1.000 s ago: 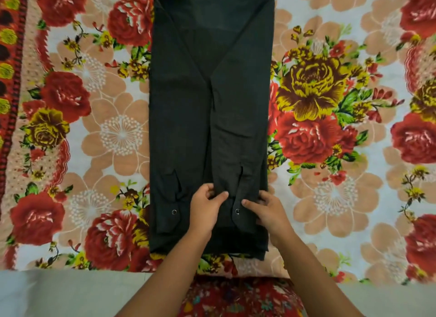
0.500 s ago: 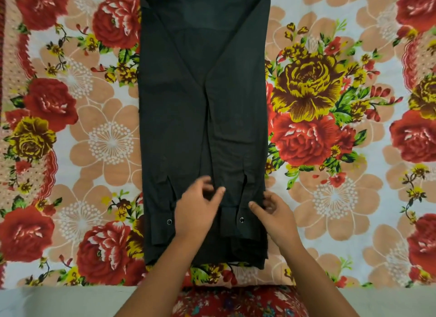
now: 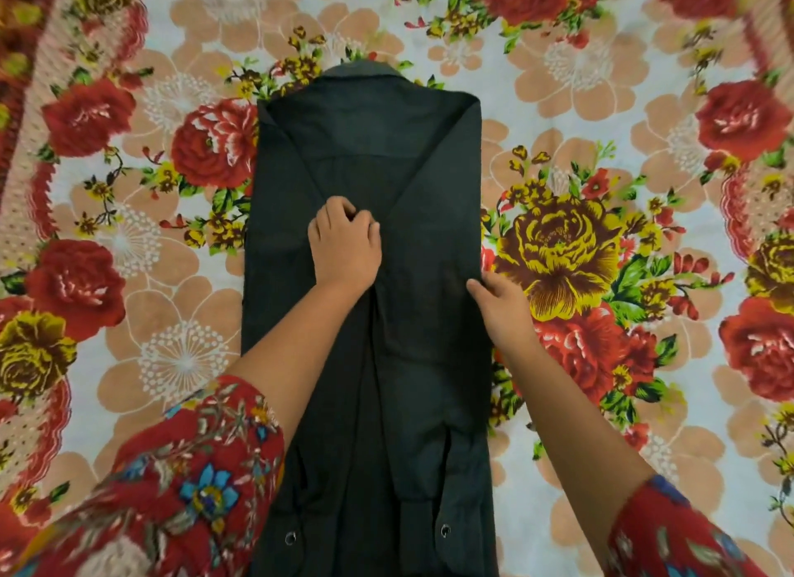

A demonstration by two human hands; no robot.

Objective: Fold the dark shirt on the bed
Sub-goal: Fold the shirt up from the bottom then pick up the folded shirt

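Observation:
The dark shirt [image 3: 425, 241] lies lengthwise on the bed as a long narrow strip, collar at the far end, both sleeves folded in along its length with the buttoned cuffs near me. My left hand [image 3: 346, 243] rests on the shirt's middle with its fingers curled into the cloth where the two sleeves meet. My right hand [image 3: 500, 301] is at the shirt's right edge, thumb on top of the cloth and fingers at the edge.
The bed is covered by a floral sheet [image 3: 601, 189] with large red and yellow roses, spreading wide on both sides of the shirt. My red patterned sleeves [image 3: 184, 482] fill the lower corners.
Both hands left the cuffs at the near end and moved up to the shirt's middle. The view shifted forward, so the collar end now shows.

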